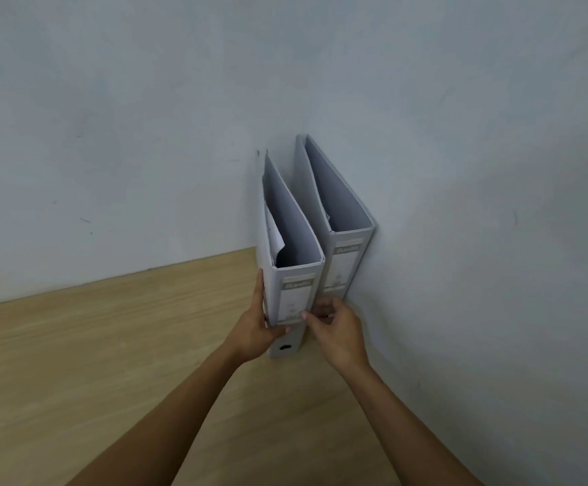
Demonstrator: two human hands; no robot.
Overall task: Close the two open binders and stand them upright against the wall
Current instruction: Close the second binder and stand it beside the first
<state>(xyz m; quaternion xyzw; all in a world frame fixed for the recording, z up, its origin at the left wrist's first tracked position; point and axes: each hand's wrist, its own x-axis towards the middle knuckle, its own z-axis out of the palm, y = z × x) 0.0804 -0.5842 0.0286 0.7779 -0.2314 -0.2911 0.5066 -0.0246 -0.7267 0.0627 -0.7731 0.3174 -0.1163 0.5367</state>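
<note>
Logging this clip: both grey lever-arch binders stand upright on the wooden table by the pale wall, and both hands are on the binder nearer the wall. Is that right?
Not quite. The head view shows the left hand and right hand on the grey lever-arch binder farther from the wall; the grey binder nearer the wall is untouched. Both do stand upright on the wooden table by the pale wall.
</note>
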